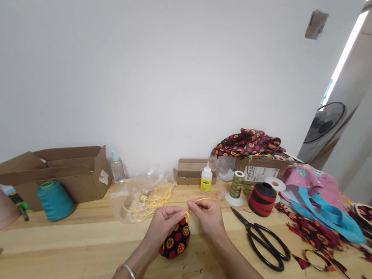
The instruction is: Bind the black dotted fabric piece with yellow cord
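A small black fabric pouch (pixel 177 241) with red dots and round flower motifs hangs just above the table, its narrow top pinched by my left hand (pixel 164 223). Yellow cord (pixel 187 215) shows at the top of the pouch. My right hand (pixel 208 215) has thumb and forefinger closed on this cord right beside the left fingertips, and a loose length of it arcs over the right fingers. Both sets of fingers partly hide the pouch's mouth, so how the cord runs there cannot be made out.
Black scissors (pixel 263 241) lie right of my hands. Behind stand a glue bottle (pixel 206 178), an olive thread spool (pixel 236 185) and a red-black spool (pixel 262 200). A bag of yellow cord (pixel 150 199), a teal cone (pixel 56 201) and cardboard box (pixel 75 175) are left; fabric scraps (pixel 318 230) lie right.
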A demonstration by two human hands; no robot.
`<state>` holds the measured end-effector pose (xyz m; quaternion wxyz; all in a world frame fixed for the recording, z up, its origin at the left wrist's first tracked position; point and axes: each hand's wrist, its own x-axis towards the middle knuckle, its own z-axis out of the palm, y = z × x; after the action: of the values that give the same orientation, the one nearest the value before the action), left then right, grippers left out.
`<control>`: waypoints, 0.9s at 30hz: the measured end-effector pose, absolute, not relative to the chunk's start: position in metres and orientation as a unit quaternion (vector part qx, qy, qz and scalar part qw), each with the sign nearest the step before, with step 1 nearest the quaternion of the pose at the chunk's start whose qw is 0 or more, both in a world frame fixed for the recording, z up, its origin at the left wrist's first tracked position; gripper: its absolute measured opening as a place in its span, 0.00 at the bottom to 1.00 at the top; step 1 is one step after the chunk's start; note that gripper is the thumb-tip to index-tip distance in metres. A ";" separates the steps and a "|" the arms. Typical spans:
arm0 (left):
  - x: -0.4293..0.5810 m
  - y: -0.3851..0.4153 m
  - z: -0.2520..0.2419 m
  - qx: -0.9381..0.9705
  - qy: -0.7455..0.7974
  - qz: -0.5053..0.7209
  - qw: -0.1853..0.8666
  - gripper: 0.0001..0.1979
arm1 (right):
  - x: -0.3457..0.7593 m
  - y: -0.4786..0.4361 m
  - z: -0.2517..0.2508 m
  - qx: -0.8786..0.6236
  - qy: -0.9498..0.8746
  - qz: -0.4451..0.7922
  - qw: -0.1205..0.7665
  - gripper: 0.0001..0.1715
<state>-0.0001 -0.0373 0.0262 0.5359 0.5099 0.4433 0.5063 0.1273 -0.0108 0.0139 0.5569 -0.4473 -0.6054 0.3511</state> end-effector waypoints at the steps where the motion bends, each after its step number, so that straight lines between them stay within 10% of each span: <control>1: 0.000 -0.037 0.026 0.517 0.450 0.502 0.528 0.11 | 0.127 -0.011 0.013 -0.446 -0.605 0.353 0.557 0.15; 27: -0.002 -0.032 0.017 0.534 0.475 0.505 0.484 0.12 | 0.130 -0.001 0.004 -0.457 -0.577 0.351 0.579 0.15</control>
<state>-0.0017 -0.0319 0.0168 0.4839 0.5343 0.4748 0.5048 0.1304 -0.0011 0.0045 0.5787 -0.4575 -0.5769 0.3508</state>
